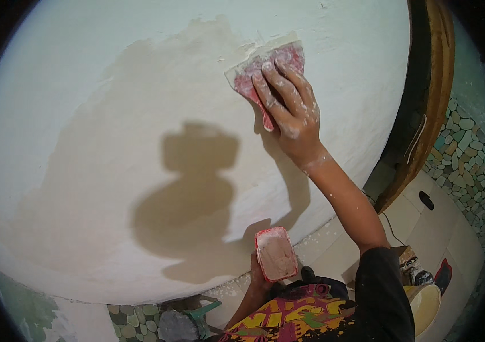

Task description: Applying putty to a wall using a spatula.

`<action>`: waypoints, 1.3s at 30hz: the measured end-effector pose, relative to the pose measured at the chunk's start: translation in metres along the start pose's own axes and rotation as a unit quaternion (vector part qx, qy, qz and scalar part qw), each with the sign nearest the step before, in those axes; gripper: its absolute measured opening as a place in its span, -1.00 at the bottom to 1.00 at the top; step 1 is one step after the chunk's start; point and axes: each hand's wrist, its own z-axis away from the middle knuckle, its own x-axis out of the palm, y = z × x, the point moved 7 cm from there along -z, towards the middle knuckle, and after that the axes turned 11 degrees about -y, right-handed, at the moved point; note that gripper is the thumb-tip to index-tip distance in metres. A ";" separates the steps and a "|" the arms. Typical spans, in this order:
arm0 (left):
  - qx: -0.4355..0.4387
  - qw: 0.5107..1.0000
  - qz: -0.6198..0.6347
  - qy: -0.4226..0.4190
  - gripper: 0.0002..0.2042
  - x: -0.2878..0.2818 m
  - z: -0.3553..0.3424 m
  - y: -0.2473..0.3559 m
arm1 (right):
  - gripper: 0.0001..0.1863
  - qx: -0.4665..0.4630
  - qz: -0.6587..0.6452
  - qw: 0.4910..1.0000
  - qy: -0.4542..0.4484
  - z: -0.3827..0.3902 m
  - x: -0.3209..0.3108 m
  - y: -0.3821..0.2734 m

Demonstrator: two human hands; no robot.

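My right hand (pixel 292 108), spotted with white, grips a wide putty knife (pixel 244 84) with a red, smeared body, fingers spread along its back. The blade edge lies against the pale wall (pixel 345 68), with a ridge of whitish putty along it. A broad beige damp-looking patch (pixel 111 131) covers the wall to the left. Low in the middle, my left hand (pixel 258 273) holds a red rectangular tub (pixel 276 253) of pinkish putty from its left side; its fingers are mostly hidden under and behind the tub.
A wooden door frame (pixel 439 102) curves along the right, with a pebble-patterned surface (pixel 465 142) beyond. On the tiled floor stand a pale bucket (pixel 425 305) and a dark slipper-like item (pixel 426 199). A green stool-like object (pixel 202 310) is at the bottom. My shadow falls on the wall.
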 end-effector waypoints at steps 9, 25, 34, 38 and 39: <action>-0.040 0.998 0.044 -0.022 -0.25 -0.016 0.002 -0.003 | -0.36 0.030 0.013 0.994 -0.109 0.042 -0.011 -0.048; -0.001 0.995 0.048 -0.082 -0.28 0.019 -0.007 -0.013 | -0.37 0.122 -0.127 0.950 -0.259 0.092 -0.035 -0.033; 0.096 0.993 -0.007 -0.068 -0.29 0.074 -0.003 0.024 | -0.75 0.569 -0.495 0.625 -0.201 0.178 -0.111 -0.048; 0.152 0.981 -0.117 -0.011 -0.23 0.088 -0.014 0.040 | -0.79 0.562 -0.511 0.599 -0.255 0.196 -0.116 -0.073; 0.164 0.978 -0.129 -0.003 -0.24 0.091 -0.015 0.041 | -0.77 0.545 -0.473 0.632 -0.282 0.198 -0.115 -0.075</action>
